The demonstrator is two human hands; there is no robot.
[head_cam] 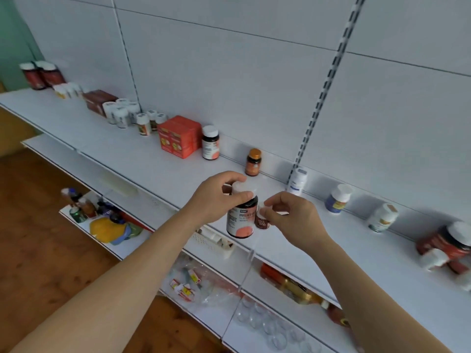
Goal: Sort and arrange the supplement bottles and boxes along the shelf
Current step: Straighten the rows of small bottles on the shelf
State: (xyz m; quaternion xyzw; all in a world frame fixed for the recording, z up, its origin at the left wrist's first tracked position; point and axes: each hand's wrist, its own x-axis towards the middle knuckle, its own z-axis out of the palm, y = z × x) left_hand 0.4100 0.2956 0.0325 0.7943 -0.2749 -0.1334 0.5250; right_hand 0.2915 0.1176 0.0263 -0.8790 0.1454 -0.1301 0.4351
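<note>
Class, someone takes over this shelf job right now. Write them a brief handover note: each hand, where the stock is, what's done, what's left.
Left hand grips a large dark bottle by its cap.
Right hand pinches a small bottle beside it.
Both are held above the shelf.
Done: bottles and the orange box grouped at left.
Left: place both held bottles; sort the scattered bottles at right.

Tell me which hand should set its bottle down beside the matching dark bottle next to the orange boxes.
Left, probably. The left hand grips the large dark bottle, which resembles the shelved bottle, and is nearer it. The right hand pinches a different small bottle.
</note>
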